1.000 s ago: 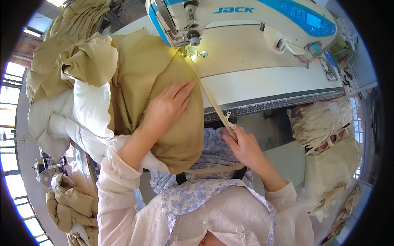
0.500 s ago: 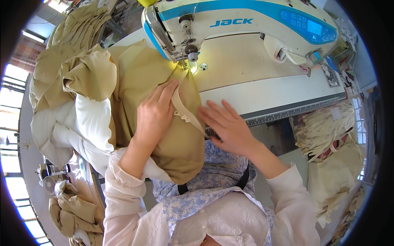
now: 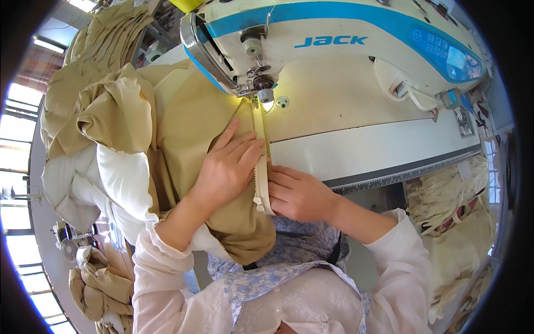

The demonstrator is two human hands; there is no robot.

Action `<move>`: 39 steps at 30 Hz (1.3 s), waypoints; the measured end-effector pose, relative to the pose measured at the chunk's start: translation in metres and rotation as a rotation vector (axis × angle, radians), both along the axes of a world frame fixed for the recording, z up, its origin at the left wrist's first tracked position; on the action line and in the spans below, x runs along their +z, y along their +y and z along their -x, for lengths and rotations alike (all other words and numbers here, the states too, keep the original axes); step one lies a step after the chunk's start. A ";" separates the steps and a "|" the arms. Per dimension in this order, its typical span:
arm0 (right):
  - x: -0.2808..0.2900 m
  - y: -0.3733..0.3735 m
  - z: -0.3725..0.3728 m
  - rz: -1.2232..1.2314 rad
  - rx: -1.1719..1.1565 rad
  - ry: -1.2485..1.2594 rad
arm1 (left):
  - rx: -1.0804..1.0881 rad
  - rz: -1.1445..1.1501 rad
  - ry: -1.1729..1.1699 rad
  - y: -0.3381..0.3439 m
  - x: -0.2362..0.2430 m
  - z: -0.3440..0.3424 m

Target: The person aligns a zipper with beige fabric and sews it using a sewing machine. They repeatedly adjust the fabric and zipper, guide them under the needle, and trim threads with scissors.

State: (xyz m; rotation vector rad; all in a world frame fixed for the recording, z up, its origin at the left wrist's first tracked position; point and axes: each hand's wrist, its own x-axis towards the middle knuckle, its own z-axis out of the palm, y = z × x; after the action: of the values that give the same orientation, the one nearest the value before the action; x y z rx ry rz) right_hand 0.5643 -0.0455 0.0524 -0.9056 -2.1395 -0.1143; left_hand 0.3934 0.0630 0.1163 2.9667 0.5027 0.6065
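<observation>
Khaki fabric point(image 3: 192, 114) lies under the needle area of a white and blue sewing machine point(image 3: 256, 92). A cream zipper point(image 3: 261, 178) runs along its right edge, from the presser foot toward me, with the pull near its lower end. My left hand point(image 3: 231, 164) rests on the fabric, index finger stretched out, the other fingers bent and closed on the zipper's upper part. To the right of the zipper, my right hand point(image 3: 300, 195) is closed on the fabric edge beside the zipper tape; its fingertips are partly hidden.
White padded material point(image 3: 122, 172) and more khaki cloth point(image 3: 117, 106) are heaped at the left. A ruler strip point(image 3: 400, 172) edges the table in front. Cream fabric strips point(image 3: 445, 195) hang in a pile at the right. A lit control panel point(image 3: 453, 55) is on the machine.
The zipper, curved and slack before, is now straight below the presser foot. My right hand has moved from spread fingers to a grip on the edge. My left fingers have bent onto the zipper.
</observation>
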 end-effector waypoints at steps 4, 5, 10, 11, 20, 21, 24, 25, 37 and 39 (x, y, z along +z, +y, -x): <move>0.004 0.000 0.007 0.031 -0.088 0.016 | -0.007 -0.015 -0.013 0.002 0.001 -0.001; 0.005 0.000 0.009 0.055 -0.126 0.010 | -0.016 -0.041 -0.020 0.002 -0.001 0.000; 0.010 -0.004 -0.004 0.124 0.012 -0.022 | -0.036 -0.035 -0.028 0.005 -0.003 -0.001; 0.012 -0.004 -0.005 0.128 0.029 -0.024 | -0.035 -0.021 -0.027 0.005 -0.004 -0.001; 0.012 0.003 -0.003 0.159 -0.067 0.002 | -0.054 0.039 -0.060 0.007 -0.014 0.003; 0.013 0.002 -0.005 0.148 -0.045 -0.014 | -0.057 0.046 -0.064 0.008 -0.013 0.003; 0.015 0.001 -0.008 0.131 0.006 -0.037 | -0.061 0.019 -0.033 0.009 -0.012 0.004; 0.015 0.000 -0.007 0.141 0.011 -0.032 | -0.059 0.019 -0.035 0.009 -0.013 0.004; 0.017 -0.001 -0.010 0.177 0.054 -0.054 | -0.057 -0.005 -0.056 0.011 -0.011 0.001; 0.019 -0.001 -0.010 0.188 0.049 -0.058 | -0.058 -0.006 -0.049 0.012 -0.011 0.001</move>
State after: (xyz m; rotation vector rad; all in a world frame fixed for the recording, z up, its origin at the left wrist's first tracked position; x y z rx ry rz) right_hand 0.5740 -0.0465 0.0709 -0.9668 -2.2527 0.0880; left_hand 0.3926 0.0745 0.1051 2.9520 0.4096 0.6750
